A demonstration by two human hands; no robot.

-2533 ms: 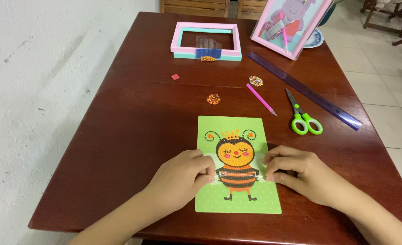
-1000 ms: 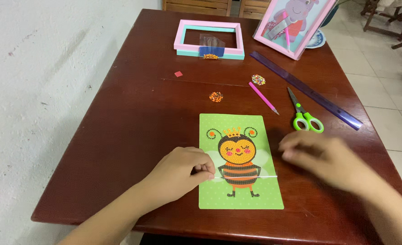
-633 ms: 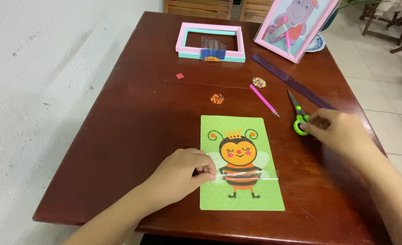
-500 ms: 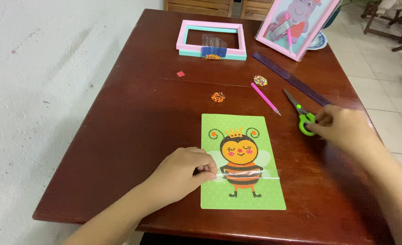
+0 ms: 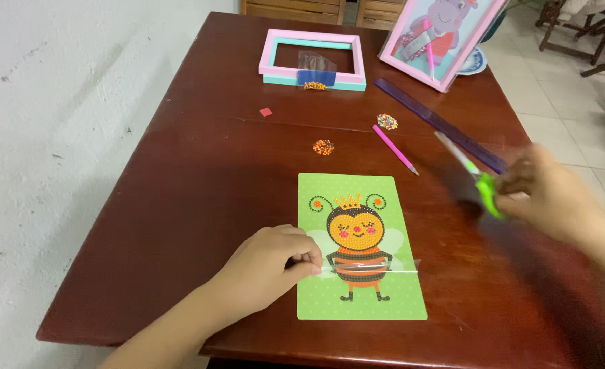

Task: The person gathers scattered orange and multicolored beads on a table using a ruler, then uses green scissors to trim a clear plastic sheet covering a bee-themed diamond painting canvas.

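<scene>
- Left hand [image 5: 270, 263]: fingers curled narrow, fingertips pressing the left edge of the green bee card [image 5: 359, 247], right where a clear tape strip [image 5: 374, 269] crosses the bee's body.
- Bee card lies flat near the front edge of the dark wooden table [image 5: 200, 178], long side running away from the camera. Picture is made of small beads: orange-and-black bee with a crown.
- Right hand [image 5: 552, 195]: motion-blurred, off to the right of the card, closed around the green handles of the scissors [image 5: 473, 178]. Blades point up-left, toward the far side of the table. Can't tell whether the blades are apart or together.
- Pink pen [image 5: 395, 149] lies just beyond the card's top right corner.
- Purple ruler [image 5: 439, 125] sits diagonal, beyond the pen.
- Two small bead piles: orange one [image 5: 324, 147] beyond the card, mixed-colour one [image 5: 386, 121] near the ruler.
- Small red square [image 5: 266, 111] further left.
- Pink-and-teal frame [image 5: 313, 59] flat at the far end; framed pink picture [image 5: 440, 37] tilted up at far right.
</scene>
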